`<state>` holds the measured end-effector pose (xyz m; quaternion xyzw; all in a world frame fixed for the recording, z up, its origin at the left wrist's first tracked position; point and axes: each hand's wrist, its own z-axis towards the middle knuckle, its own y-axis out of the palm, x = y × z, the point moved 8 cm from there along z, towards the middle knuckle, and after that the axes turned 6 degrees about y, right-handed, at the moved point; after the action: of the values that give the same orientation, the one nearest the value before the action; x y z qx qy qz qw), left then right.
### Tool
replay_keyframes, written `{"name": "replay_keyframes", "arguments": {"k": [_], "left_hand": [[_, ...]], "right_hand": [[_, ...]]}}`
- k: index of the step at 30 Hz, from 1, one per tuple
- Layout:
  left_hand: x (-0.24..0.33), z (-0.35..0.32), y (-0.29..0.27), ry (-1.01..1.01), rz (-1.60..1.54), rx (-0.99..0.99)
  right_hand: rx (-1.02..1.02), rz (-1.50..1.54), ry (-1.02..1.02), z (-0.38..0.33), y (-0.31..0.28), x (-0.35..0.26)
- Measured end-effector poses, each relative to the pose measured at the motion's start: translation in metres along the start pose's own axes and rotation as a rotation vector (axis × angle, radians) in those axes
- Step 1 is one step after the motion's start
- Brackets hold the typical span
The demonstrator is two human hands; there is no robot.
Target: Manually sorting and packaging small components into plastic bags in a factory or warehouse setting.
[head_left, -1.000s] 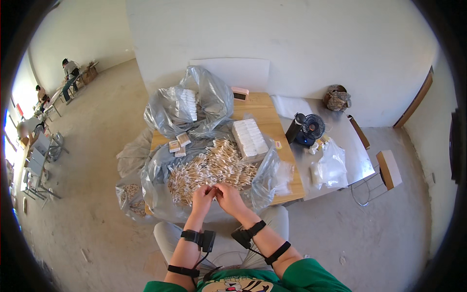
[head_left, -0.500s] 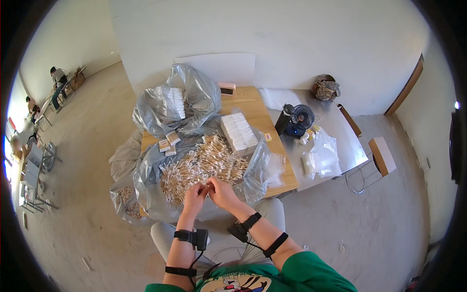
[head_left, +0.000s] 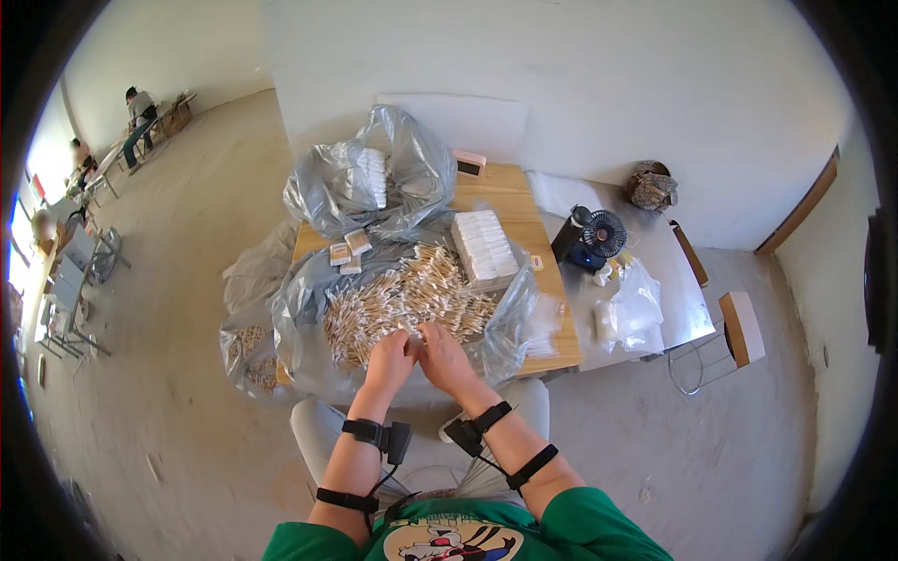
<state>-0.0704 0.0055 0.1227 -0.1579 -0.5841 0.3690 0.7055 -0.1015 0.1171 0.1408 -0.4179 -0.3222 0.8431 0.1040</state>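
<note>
A big loose heap of cotton swabs [head_left: 383, 304] with light wooden sticks lies on a spread grey plastic bag [head_left: 297, 323] on the wooden table [head_left: 558, 327]. At the heap's near edge my left hand [head_left: 389, 362] and my right hand [head_left: 445, 357] are close together. Their fingers are bent and pinched; whatever they hold is too small or hidden to make out. Behind the heap sit several small packed boxes [head_left: 354, 251]. To its right stands a block of white-wrapped packs [head_left: 484, 245] in rows.
Another grey bag [head_left: 412, 178] holding white packs stands at the table's back. A metal side table [head_left: 687, 313] carries a black bottle [head_left: 571, 232], a small fan [head_left: 603, 234] and clear plastic bags [head_left: 630, 313]. An open cardboard box [head_left: 742, 329] is at the right. People sit far left.
The view has shifted, so the table appears farther right and higher. My hands remain at the heap's near edge, with the fingers now slightly farther apart.
</note>
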Motion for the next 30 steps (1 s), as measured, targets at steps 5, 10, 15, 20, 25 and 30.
{"name": "replay_keyframes", "arguments": {"k": [5,10,15,20,25,30], "left_hand": [[0.016,0.0,0.004,0.123,0.073,-0.268],[-0.002,0.005,-0.027,0.133,-0.101,0.194],[-0.062,-0.005,0.015,-0.376,-0.881,0.084],[-0.03,0.006,-0.014,-0.285,-0.178,0.038],[-0.029,0.01,-0.013,-0.083,-0.087,0.115],[-0.034,0.01,-0.008,-0.208,-0.295,0.135]], "right_hand": [[-0.1,0.027,0.111,0.002,0.002,0.022],[-0.016,0.578,0.675,-0.007,0.011,0.068],[-0.055,1.0,0.806,-0.014,0.036,0.08],[0.105,0.545,0.476,0.001,0.004,0.088],[-0.118,0.448,0.359,0.032,0.013,0.032],[-0.109,0.506,0.453,0.037,0.018,0.041]]}}
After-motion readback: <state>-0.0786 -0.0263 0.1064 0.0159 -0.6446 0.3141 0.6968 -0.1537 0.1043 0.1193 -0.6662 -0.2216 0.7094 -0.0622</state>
